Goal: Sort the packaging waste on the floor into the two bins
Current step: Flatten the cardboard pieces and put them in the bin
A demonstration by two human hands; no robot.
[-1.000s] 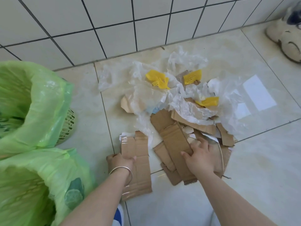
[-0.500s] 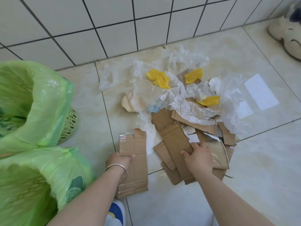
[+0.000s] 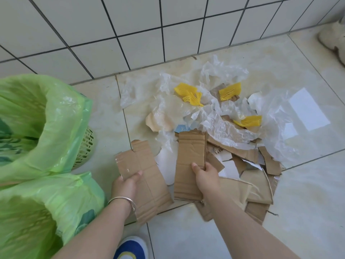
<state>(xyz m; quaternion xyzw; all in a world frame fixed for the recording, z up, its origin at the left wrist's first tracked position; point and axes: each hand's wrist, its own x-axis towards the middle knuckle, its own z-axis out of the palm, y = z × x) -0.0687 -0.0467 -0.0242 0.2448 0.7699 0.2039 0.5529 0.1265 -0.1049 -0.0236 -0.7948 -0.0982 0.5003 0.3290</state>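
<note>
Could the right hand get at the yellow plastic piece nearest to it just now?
Probably not at once: the right hand grips a cardboard strip. The yellow piece lies uncovered on top of clear film.

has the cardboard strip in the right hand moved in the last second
Yes. The cardboard strip, gripped by the right hand, has swung off the cardboard pile, now pointing straight at the wall.

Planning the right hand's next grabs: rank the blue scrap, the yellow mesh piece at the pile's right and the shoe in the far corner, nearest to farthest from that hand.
From the right hand:
1. Blue scrap, just beyond it.
2. Yellow mesh piece, farther right.
3. Shoe, far right corner.
</note>
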